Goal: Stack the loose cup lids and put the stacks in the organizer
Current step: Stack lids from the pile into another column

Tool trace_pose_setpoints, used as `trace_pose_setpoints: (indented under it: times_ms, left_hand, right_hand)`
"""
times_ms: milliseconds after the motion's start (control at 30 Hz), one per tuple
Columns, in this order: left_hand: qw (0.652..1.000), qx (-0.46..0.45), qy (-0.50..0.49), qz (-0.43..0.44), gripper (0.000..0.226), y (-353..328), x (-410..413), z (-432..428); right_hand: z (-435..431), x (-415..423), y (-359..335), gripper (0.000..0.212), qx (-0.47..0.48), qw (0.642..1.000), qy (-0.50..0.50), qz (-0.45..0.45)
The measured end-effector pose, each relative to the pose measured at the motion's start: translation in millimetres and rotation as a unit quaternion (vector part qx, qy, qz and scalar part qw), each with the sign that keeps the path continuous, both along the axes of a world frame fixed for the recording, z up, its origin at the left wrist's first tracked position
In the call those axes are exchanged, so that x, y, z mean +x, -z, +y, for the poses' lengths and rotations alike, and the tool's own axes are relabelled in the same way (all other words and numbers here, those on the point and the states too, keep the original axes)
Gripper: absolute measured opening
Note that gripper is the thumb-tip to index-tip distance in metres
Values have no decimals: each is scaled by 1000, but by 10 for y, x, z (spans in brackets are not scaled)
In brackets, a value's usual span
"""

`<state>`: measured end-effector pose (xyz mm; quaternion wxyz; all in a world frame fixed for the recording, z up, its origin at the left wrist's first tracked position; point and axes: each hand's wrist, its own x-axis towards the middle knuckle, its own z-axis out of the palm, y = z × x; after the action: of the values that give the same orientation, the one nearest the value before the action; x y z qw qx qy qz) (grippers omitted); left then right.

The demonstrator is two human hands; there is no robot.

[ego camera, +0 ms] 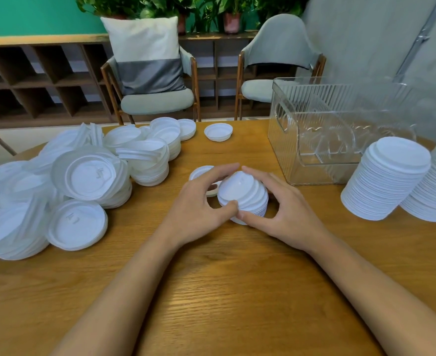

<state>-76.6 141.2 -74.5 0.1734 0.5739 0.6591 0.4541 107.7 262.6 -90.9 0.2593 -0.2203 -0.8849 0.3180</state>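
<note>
The surface (224,299) carries every item. At its middle the two hands meet. The left hand (199,204) and the right hand (286,211) each curl thumb and fingers round a short stack (242,194) of lids, one hand on each side. The stack rests on the surface between them, leans slightly, and its rims sit unevenly.

Step in hand, as judged: squaring up this short stack before it goes further.

Next move calls for:
1. Pressing the rims flush so that the lids nest.
2. Either feeding on more lids, or lifting the stack with an even two-sided grip so that it does not fan out.

Just behind the left hand lies a single lid (201,172). Well to the left of that hand sprawls the loose pile (88,176), unsorted. To the right of the right hand stand two tall stacks (386,181); whether they touch cannot be told. Beyond the right hand stands the clear organizer (286,140); no stack shows inside it. Further beyond the hands lies a far lid (218,132). Behind the surface stand two chairs (158,101).
</note>
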Motion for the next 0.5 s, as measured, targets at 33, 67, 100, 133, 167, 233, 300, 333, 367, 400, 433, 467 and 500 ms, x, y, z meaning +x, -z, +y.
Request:
trace_pose_setpoints:
  times_ms: [33,67,100,133,167,233,300,333,367,400,433,467,500]
  left_hand:
    - [1000,10,-7,-2,65,-8,8,0]
    - [999,24,-24,0,63,-15,21,-1]
    - [998,38,-44,8,62,-12,31,0]
    - [996,50,-64,22,63,-6,49,6]
    - [994,59,-84,40,64,10,66,18]
    - [987,66,-122,77,63,56,112,68]
    - [981,57,-154,103,66,80,186,126]
    - [979,49,-163,112,70,90,218,149]
    - [978,41,-168,118,73,95,241,161]
    - [978,35,-166,120,76,94,248,158]
    - [980,31,-157,116,77,93,236,142]
    - [985,26,-138,103,76,82,211,116]
    - [990,18,-108,86,73,66,173,86]
  right_hand:
    - [-3,0,-1,82,0,1000,-1,1]
    - [-8,-4,-7,84,-3,1000,0,3]
    - [-14,-8,-13,88,-9,1000,1,4]
    - [-14,-10,-14,93,-17,1000,2,4]
    - [-16,-11,-17,97,-23,1000,2,2]
    - [-11,-13,-11,101,-27,1000,2,0]
    - [-6,-23,4,96,-17,1000,2,5]
    - [-2,-28,17,92,-10,1000,2,11]
    - [6,-33,32,89,-4,1000,3,16]
    - [14,-36,42,87,-2,1000,1,19]
    - [17,-36,44,87,-2,1000,-2,19]
    - [21,-36,46,87,-2,1000,-5,19]
    - [20,-35,44,87,-2,1000,-7,19]
